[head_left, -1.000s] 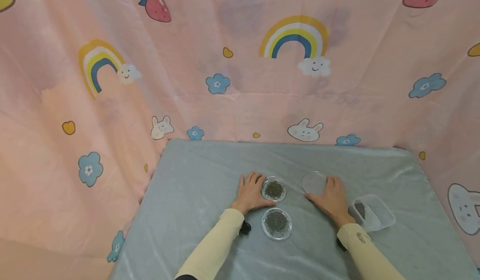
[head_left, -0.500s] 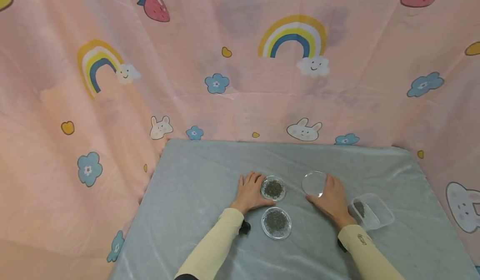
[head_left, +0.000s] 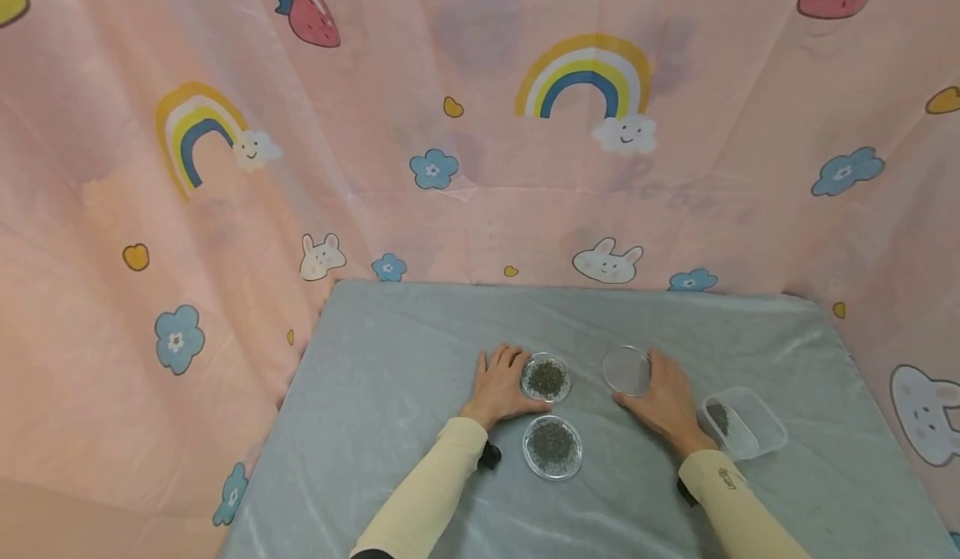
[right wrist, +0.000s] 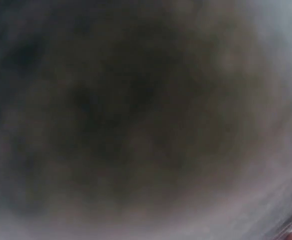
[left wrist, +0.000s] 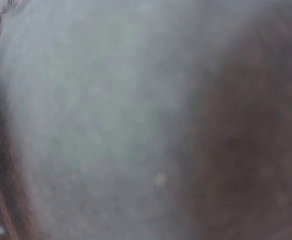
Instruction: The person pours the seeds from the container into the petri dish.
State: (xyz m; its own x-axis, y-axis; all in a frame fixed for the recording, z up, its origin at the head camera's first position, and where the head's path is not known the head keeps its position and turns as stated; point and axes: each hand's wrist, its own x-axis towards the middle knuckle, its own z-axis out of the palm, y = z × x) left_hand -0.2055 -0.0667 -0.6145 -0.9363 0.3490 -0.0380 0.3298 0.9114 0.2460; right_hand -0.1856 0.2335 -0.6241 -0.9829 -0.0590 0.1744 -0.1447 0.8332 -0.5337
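In the head view, a clear petri dish (head_left: 546, 378) with dark green dried flakes sits on the cloth. My left hand (head_left: 501, 388) holds it from the left, fingers at its far side and thumb along the near rim. A second petri dish (head_left: 552, 448) with similar flakes lies just nearer to me. Farther right, my right hand (head_left: 663, 396) pinches a clear, round petri dish lid (head_left: 626, 371) by its right edge, thumb in front and fingers behind. Both wrist views are mostly blurred grey and brown, with only slivers of an edge showing.
A clear rectangular plastic box (head_left: 767, 426) stands right of my right wrist, with dark flakes and a pale divider-like piece inside. Grey-blue cloth (head_left: 405, 342) covers the table. A pink patterned curtain (head_left: 480, 234) hangs right behind its far edge.
The lid in my right hand has tilted slightly, its glare coming and going. My left hand and both dishes stay where they were.
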